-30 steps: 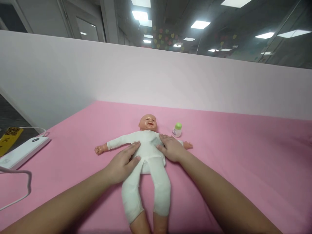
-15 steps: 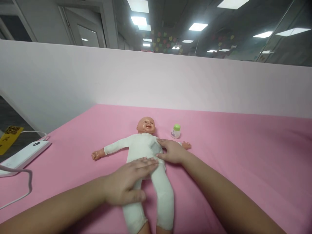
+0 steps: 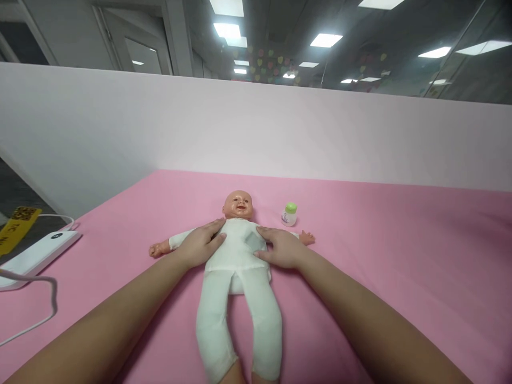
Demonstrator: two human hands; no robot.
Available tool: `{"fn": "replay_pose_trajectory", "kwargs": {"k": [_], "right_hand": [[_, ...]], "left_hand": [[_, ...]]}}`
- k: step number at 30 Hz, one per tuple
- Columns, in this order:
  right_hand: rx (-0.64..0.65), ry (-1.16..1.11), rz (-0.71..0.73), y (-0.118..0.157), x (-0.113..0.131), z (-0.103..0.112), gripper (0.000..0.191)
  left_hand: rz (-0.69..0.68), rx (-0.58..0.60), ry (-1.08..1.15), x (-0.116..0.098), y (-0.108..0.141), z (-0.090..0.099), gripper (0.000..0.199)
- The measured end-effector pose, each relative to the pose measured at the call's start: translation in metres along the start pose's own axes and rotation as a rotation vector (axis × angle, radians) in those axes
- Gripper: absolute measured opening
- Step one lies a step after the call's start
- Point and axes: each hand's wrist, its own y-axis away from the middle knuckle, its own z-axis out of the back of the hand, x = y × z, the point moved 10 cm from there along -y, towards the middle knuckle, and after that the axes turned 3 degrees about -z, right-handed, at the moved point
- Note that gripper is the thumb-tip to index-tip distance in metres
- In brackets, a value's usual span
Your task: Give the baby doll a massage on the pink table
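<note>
A baby doll [image 3: 238, 245] with a bald head and a white cloth body lies face up, its arms spread and its legs toward me. My left hand [image 3: 202, 242] lies against the side of its chest at the left shoulder in view, fingers stretched out and thumb apart, covering part of that arm. Opposite it, my right hand [image 3: 282, 248] rests on the other side of the chest, also open, with the thumb lower on the torso. Just beyond my right hand stands a small clear jar [image 3: 288, 214] with a green lid.
Pink cloth [image 3: 380, 256] covers the surface under the doll. At the left edge lies a white power bank [image 3: 44, 256] with a cable and a yellow tag [image 3: 18, 229]. A white partition [image 3: 256, 133] rises behind, with glass above it.
My left hand has moved up from the doll's hip and thigh to the side of its chest, uncovering the legs. My right hand has stayed in place.
</note>
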Motion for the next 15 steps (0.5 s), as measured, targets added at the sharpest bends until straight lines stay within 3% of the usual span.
{"fn": "replay_pose_trajectory", "kwargs": {"k": [6,10,13,15], "right_hand": [[-0.104,0.031,0.056,0.009,0.020,0.013,0.069],[-0.173,-0.080,0.405,0.037,0.085,0.020,0.046],[-0.039,-0.242,0.704,0.065,0.134,0.006,0.041],[0.047,-0.282,0.770,0.072,0.146,-0.005,0.041]], "left_hand": [[0.014,0.009,-0.012,0.001,-0.002,-0.003,0.077],[0.011,0.011,0.005,0.000,-0.002,-0.003,0.077],[0.015,0.003,0.010,0.001,-0.001,-0.002,0.077],[0.007,-0.002,0.016,-0.001,-0.001,-0.001,0.076]]}}
